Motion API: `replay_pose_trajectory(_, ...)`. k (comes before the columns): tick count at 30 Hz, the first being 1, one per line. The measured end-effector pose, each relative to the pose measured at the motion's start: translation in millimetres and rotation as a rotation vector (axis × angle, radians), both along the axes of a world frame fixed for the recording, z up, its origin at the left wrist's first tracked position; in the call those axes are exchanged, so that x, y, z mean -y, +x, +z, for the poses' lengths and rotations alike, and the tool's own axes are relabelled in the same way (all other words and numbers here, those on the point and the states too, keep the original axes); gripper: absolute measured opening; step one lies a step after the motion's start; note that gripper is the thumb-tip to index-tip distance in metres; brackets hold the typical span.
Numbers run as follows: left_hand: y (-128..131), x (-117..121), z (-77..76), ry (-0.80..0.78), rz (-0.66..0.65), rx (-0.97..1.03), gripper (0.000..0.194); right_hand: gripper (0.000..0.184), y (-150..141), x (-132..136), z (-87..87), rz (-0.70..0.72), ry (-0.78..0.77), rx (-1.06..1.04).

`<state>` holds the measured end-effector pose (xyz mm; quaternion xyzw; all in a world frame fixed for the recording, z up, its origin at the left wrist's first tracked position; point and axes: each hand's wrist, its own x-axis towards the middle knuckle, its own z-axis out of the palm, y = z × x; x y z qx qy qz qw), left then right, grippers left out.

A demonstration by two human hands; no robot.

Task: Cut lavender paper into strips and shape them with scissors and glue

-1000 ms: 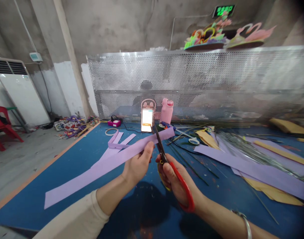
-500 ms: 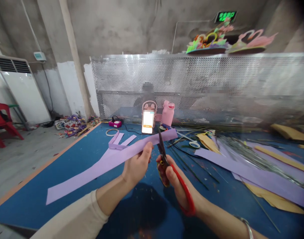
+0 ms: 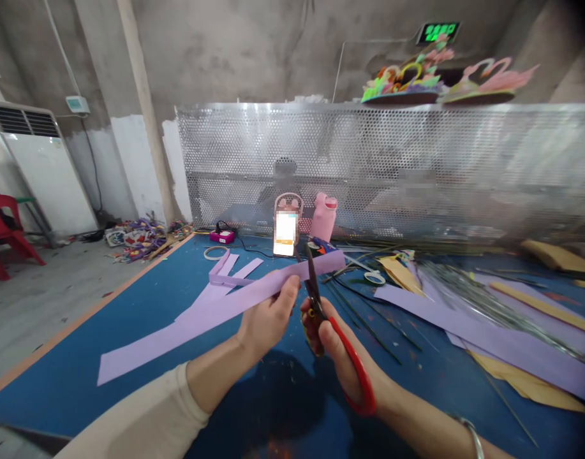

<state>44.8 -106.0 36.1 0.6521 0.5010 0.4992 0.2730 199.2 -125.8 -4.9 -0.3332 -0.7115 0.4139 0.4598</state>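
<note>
A long light-purple paper strip (image 3: 201, 322) slants across the view above the table. My left hand (image 3: 268, 312) pinches it near its upper right part, thumb on top. In my right hand (image 3: 342, 354) is a pair of red-handled scissors (image 3: 356, 366), pointing up and away. The scissor blades lie across the strip just right of my left thumb, one in front of it and the other partly hidden behind. A short end of the strip sticks out to the right past the blades.
On the blue table (image 3: 143, 319) lie purple paper pieces (image 3: 235, 277), a tape roll (image 3: 216, 254), wire stems (image 3: 464, 296) and yellow paper (image 3: 526, 379). A lit phone (image 3: 285, 233) and pink bottle (image 3: 323, 217) stand by the perforated metal panel (image 3: 235, 146).
The strip has shifted slightly right and up with my left hand, so its lower left end is further right. The scissor blades look spread a little wider around the strip.
</note>
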Motion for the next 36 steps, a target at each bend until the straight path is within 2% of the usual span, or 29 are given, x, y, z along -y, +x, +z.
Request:
replay_pose_trajectory(7, 0.7, -0.1, 0.0, -0.004, -0.024, 0.021, 0.045, 0.043, -2.7, -2.1, -3.5, 0.01, -0.054, -0.076)
replay_pose_trajectory(14, 1.1, -0.7, -0.1, -0.039, 0.001, 0.024, 0.047, 0.044, -5.1, 1.2, 1.0, -0.011, -0.059, -0.102)
replay_pose_trajectory(23, 1.4, -0.1, -1.5, 0.031, -0.016, 0.039, 0.045, 0.041, -4.4, 0.3, 2.0, 0.03, -0.103, -0.137)
replay_pose_trajectory(36, 1.0, -0.8, 0.3, 0.051, 0.002, 0.013, 0.047, 0.04, -6.4, 1.3, 4.6, -0.001, -0.157, -0.169)
